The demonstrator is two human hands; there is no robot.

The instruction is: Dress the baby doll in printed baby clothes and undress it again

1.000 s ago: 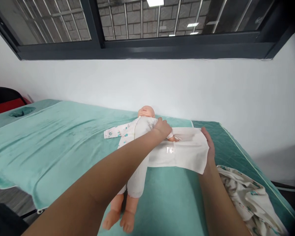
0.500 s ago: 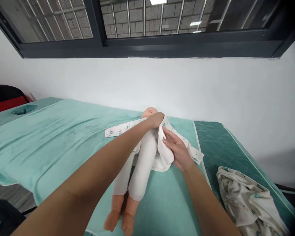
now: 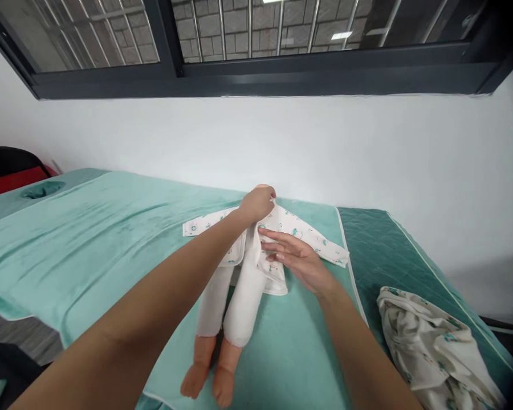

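Observation:
A baby doll (image 3: 243,319) in white trousers lies on its back, bare feet towards me. Its head is mostly hidden behind my left hand (image 3: 257,205). A white baby shirt (image 3: 310,232) with a small green print is on its upper body, both sleeves stretched out sideways. My left hand pinches the shirt's edge near the neck. Lower down, my right hand (image 3: 298,259) has its fingers stretched out against the right front panel, which lies over the doll's belly and hip. The left front panel hangs beside it, partly covered by my left forearm.
A light green sheet (image 3: 111,239) covers the bed, with a darker green quilted cover (image 3: 363,245) at the right. Crumpled printed white cloth (image 3: 436,347) lies there. Behind are a white wall (image 3: 196,142) and a barred window (image 3: 256,34). A red and black object (image 3: 12,171) stands far left.
My left hand has moved left towards the doll's neck with the shirt edge. The right front panel has come across the doll's body, and my right hand has shifted left, its fingers straightening.

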